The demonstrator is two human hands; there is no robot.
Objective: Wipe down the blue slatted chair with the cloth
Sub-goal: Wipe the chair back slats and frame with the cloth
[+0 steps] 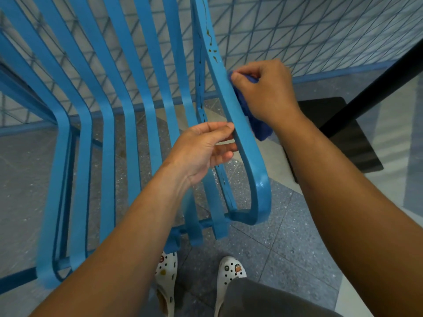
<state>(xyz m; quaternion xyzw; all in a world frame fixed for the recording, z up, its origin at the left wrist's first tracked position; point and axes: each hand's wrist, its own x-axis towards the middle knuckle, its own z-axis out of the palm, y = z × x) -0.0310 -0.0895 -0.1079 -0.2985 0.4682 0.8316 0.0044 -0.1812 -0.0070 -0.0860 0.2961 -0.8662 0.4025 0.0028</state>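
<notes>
Right hand (pixel 265 92) pressing bunched blue cloth (pixel 254 120) against outer armrest slat (pixel 242 138), long axis running up-down; left hand (pixel 203 147) pinching it just below.

Blue slatted chair (pixel 128 92) with curved metal slats, its looping arm (pixel 242 143) chipped near the top; a dark blue cloth (pixel 249 110) is bunched against that arm's outer side, midway along
</notes>
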